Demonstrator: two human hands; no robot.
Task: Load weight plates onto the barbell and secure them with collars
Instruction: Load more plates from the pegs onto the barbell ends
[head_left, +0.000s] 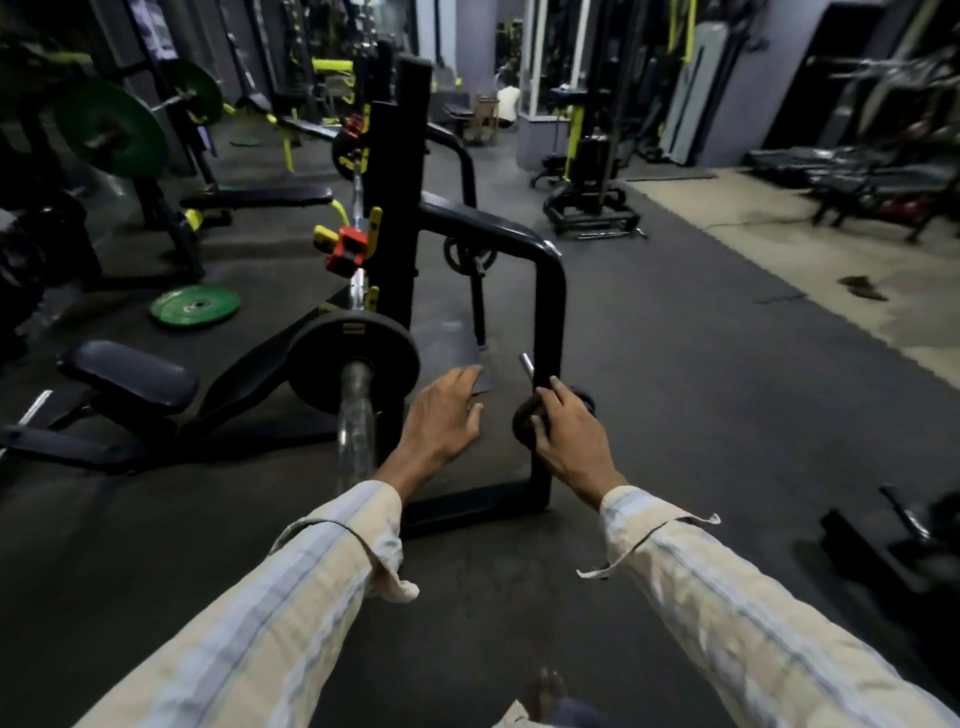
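A chrome barbell sleeve (356, 415) points toward me from a black rack, with one black weight plate (324, 358) on it. A red collar (347, 250) sits farther along the bar beside the rack upright. My left hand (441, 421) hovers just right of the sleeve, fingers apart, holding nothing. My right hand (569, 431) grips a small black weight plate (525, 418) at a storage peg (527, 366) on the rack's tube frame. Another small plate (469, 254) hangs on a peg farther back.
A green plate (195, 306) lies flat on the floor at left, near a black padded bench (130, 374). The rack's black tube frame (550, 312) stands between my hands. More racks with green plates (111, 127) stand at far left. Dark rubber flooring stretches to the right.
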